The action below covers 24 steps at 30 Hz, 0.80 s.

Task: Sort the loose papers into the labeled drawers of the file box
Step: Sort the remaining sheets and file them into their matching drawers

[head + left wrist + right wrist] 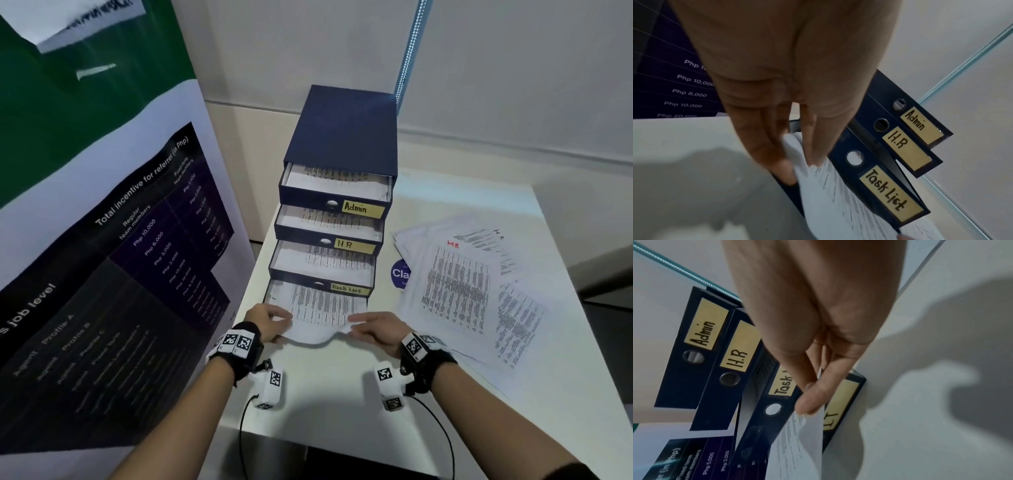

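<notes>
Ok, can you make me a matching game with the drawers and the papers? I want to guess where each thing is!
Things:
1. Admin drawer
2. Task List drawer
3. Sheet in both hands
4. Loose paper pile

Places:
A. spread on the table, right of the file box
B. top of the stack
C. going into the bottom drawer
D. third from the top

Pairs: 1-B, 2-D, 3-C, 4-A

The left hand and right hand pinch the sheet's near edge.

Your forearms reach forward side by side; left hand (pixel 265 322) and right hand (pixel 375 329) each pinch, fingers curled.
</notes>
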Each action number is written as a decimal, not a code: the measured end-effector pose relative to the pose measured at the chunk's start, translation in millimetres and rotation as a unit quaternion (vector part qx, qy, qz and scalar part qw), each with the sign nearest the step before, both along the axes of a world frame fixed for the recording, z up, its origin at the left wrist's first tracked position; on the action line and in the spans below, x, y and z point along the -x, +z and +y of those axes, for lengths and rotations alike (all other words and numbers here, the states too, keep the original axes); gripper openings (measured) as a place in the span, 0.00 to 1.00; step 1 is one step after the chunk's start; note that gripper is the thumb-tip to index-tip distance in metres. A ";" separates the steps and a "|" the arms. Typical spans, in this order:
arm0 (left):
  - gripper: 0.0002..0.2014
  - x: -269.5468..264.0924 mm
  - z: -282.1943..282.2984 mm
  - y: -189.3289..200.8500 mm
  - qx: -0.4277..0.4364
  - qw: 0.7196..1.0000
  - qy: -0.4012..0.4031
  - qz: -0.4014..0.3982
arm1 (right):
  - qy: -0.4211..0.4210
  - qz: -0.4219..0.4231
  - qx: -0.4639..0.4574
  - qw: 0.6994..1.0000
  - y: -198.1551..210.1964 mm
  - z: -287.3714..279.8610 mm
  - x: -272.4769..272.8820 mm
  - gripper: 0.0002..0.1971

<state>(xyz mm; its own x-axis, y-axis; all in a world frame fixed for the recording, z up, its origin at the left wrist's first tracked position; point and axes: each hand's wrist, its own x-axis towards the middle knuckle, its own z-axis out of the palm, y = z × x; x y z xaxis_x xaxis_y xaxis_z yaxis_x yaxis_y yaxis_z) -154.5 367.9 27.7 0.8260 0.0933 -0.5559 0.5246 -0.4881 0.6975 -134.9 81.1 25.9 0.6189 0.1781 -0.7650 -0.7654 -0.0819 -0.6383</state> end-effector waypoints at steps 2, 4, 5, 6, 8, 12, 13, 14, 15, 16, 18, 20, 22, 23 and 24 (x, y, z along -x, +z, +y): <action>0.09 -7.5 -3.3 -4.2 -0.039 0.999 0.000 -0.023 | -0.042 -0.003 -0.011 0.999 -3.7 6.1 -9.7 0.15; 0.10 -15.0 -8.0 -6.9 -0.054 0.996 0.037 -0.059 | -0.067 -0.014 -0.034 0.997 -0.8 11.1 -12.9 0.12; 0.10 -20.5 -11.2 -7.1 -0.057 0.994 0.059 -0.076 | -0.074 -0.027 -0.039 0.996 1.7 9.4 -13.5 0.10; 0.11 -27.3 -13.9 -7.4 -0.069 0.990 0.077 -0.095 | -0.076 -0.041 -0.030 0.996 5.6 3.9 -14.2 0.07; 0.12 -41.6 -18.3 -8.0 -0.105 0.987 0.065 -0.106 | -0.095 -0.034 -0.029 0.994 11.5 -17.1 -14.6 0.09; 0.17 -61.8 -34.7 -4.5 -0.218 0.968 -0.127 0.005 | -0.149 -0.073 0.156 0.974 -1.0 -90.1 -14.4 0.09; 0.19 -63.8 -39.1 -0.4 -0.254 0.952 -0.165 0.031 | -0.127 -0.107 0.272 0.948 -7.0 -109.5 -12.3 0.09; 0.19 -65.6 -44.1 5.1 -0.292 0.934 -0.199 0.051 | -0.103 -0.131 0.376 0.911 -13.0 -127.0 -9.3 0.11; 0.19 -66.8 -50.9 13.3 -0.322 0.917 -0.229 0.064 | -0.092 -0.138 0.440 0.882 -15.5 -141.6 -7.1 0.11; 0.19 -68.1 -59.6 22.9 -0.355 0.896 -0.256 0.074 | -0.090 -0.139 0.479 0.862 -18.1 -154.8 -6.5 0.13; 0.19 -73.1 -79.3 40.3 -0.395 0.862 -0.305 0.087 | -0.091 -0.118 0.523 0.839 -23.2 -179.2 -9.4 0.22; 0.18 -77.2 -104.4 57.1 -0.349 0.869 -0.343 0.069 | -0.104 -0.087 0.521 0.843 -26.6 -200.8 -16.3 0.31; 0.15 -80.8 -134.8 61.5 -0.207 0.908 -0.361 0.054 | -0.101 -0.052 0.514 0.850 -31.3 -218.3 -24.4 0.40; 0.14 -82.4 -151.1 60.3 -0.120 0.925 -0.357 0.050 | -0.095 -0.041 0.514 0.851 -37.1 -226.7 -28.1 0.44; 0.14 -83.9 -168.3 56.6 -0.044 0.937 -0.342 0.049 | -0.095 -0.037 0.510 0.854 -41.9 -233.4 -31.2 0.47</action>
<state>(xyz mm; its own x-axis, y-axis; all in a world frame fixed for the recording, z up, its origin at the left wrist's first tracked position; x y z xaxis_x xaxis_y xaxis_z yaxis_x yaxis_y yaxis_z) -70.6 199.6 84.3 0.6547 -0.3914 -0.6467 0.1267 -0.7866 0.6043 -103.7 -152.3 -16.0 0.6160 -0.6663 -0.4202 -0.7873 -0.5030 -0.3566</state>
